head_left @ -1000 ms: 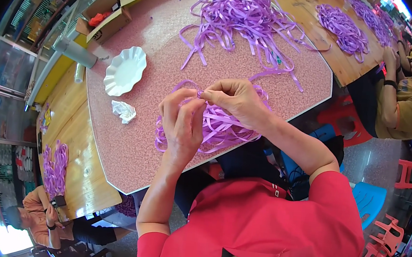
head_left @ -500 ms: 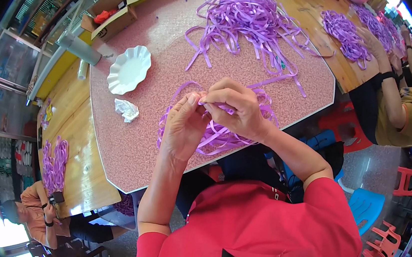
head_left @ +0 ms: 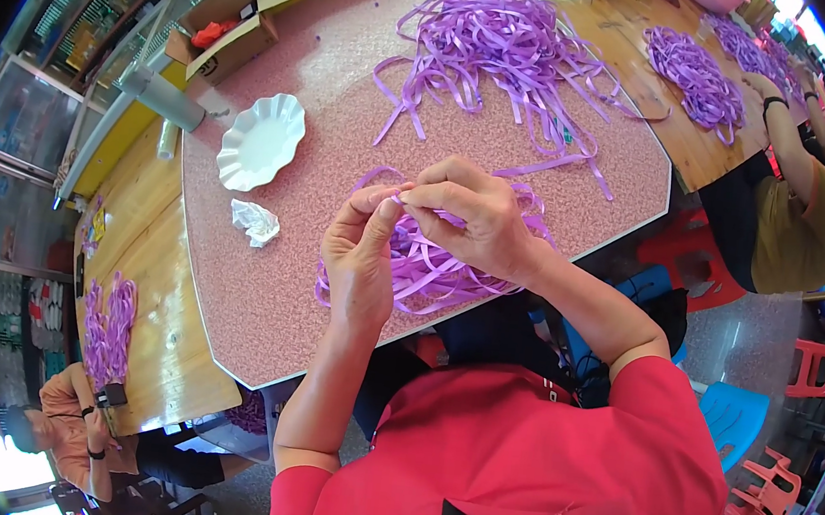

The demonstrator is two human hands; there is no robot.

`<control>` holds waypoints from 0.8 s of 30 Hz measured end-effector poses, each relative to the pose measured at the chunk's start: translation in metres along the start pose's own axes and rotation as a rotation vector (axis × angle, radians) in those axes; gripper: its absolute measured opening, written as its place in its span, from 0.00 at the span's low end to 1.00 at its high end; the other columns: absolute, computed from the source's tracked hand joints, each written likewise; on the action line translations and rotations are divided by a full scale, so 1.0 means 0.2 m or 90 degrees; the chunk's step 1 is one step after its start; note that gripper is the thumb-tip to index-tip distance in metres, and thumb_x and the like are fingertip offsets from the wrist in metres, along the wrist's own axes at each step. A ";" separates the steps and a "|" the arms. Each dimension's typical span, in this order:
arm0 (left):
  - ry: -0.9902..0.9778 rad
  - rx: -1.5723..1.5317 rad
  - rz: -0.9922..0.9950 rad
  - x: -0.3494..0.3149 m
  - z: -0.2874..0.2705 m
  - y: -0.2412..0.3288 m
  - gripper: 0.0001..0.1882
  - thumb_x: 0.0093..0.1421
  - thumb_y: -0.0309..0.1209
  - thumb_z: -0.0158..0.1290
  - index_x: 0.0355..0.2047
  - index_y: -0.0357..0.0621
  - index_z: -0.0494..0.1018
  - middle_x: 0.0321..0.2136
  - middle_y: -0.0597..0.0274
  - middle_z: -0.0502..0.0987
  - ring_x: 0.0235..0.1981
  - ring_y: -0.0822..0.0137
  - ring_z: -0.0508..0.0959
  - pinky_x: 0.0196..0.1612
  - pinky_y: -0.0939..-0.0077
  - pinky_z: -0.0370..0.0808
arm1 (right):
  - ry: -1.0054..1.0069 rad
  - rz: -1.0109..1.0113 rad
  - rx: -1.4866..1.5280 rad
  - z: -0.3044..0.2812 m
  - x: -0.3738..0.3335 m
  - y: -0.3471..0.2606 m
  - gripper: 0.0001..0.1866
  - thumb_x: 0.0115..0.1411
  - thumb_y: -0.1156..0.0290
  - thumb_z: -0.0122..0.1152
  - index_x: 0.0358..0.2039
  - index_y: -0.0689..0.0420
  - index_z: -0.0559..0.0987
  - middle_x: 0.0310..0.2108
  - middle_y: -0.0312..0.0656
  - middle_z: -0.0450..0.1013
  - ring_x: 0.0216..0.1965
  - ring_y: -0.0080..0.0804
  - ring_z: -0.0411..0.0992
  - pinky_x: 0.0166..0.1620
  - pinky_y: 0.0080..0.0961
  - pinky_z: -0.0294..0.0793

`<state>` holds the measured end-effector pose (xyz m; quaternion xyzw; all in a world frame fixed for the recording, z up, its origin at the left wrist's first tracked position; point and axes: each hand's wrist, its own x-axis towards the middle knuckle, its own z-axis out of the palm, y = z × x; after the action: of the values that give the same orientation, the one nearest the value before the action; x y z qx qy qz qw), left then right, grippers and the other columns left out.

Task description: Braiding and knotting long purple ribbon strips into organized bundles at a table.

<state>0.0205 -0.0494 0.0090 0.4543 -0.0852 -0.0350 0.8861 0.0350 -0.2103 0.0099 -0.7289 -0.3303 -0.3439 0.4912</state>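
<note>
Pinching together above the near edge of the pink speckled table (head_left: 256, 311), the left hand (head_left: 360, 257) and right hand (head_left: 472, 219) meet fingertip to fingertip on one end of a purple ribbon strip (head_left: 409, 195). Both thumbs and forefingers are closed on that end; the other fingers curl loosely, those of the left hand pointing up and away from the person, those of the right pointing toward the left hand. How the strip is folded between the tips is too small to tell. Under the hands lies a small heap of purple ribbons (head_left: 441, 271), its strips running mostly side to side, from near the left wrist out toward the table's right edge, with one long strip trailing away to the far right.

Farther off, left of the hands, sits a crumpled bit of clear wrapper (head_left: 255, 222), and beyond it a white scalloped plate (head_left: 261, 141). Past the middle of the table spreads a larger loose pile of ribbons (head_left: 500, 51), its strips fanning in many directions. At the far left corner stand a grey cylinder (head_left: 163, 97) and an open cardboard box (head_left: 226, 27). At the next wooden table (head_left: 686, 145), on the right, another person in a mustard shirt (head_left: 813, 224) works at more purple ribbons.
</note>
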 end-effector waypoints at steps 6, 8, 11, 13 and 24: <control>0.014 0.024 -0.021 0.01 -0.01 -0.04 0.07 0.67 0.27 0.55 0.43 0.39 0.74 0.39 0.65 0.78 0.41 0.75 0.75 0.49 0.79 0.71 | 0.008 0.300 0.086 0.00 0.01 -0.05 0.04 0.57 0.81 0.64 0.34 0.61 0.81 0.28 0.34 0.74 0.25 0.14 0.66 0.26 0.18 0.63; 0.013 0.041 -0.037 0.01 -0.01 -0.05 0.07 0.67 0.28 0.55 0.43 0.39 0.74 0.39 0.65 0.77 0.40 0.76 0.74 0.48 0.80 0.70 | 0.012 0.309 0.089 0.00 0.02 -0.06 0.03 0.58 0.80 0.64 0.33 0.61 0.81 0.26 0.33 0.72 0.24 0.13 0.64 0.25 0.17 0.62; 0.003 0.065 -0.055 0.02 -0.05 -0.05 0.07 0.68 0.29 0.55 0.43 0.40 0.74 0.39 0.66 0.77 0.40 0.77 0.73 0.48 0.81 0.70 | -0.003 0.340 0.113 -0.01 0.03 -0.07 0.02 0.60 0.78 0.62 0.33 0.62 0.81 0.25 0.31 0.70 0.23 0.12 0.62 0.25 0.16 0.60; 0.015 0.133 -0.015 0.01 -0.04 -0.06 0.07 0.68 0.29 0.54 0.44 0.40 0.73 0.40 0.66 0.76 0.42 0.76 0.73 0.49 0.80 0.69 | -0.023 0.361 0.132 -0.01 0.02 -0.06 0.03 0.61 0.77 0.62 0.34 0.62 0.81 0.24 0.29 0.70 0.23 0.11 0.62 0.25 0.16 0.60; -0.001 0.730 0.563 0.06 -0.05 -0.04 0.13 0.58 0.23 0.61 0.44 0.45 0.76 0.44 0.57 0.73 0.51 0.54 0.72 0.55 0.60 0.69 | -0.011 0.744 0.709 -0.05 0.03 -0.07 0.10 0.66 0.65 0.60 0.35 0.58 0.81 0.24 0.29 0.72 0.20 0.09 0.60 0.20 0.14 0.55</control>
<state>0.0333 -0.0473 -0.0013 0.7706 -0.2668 0.3763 0.4398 0.0255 -0.2138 0.0246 -0.4345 -0.0225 0.1895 0.8802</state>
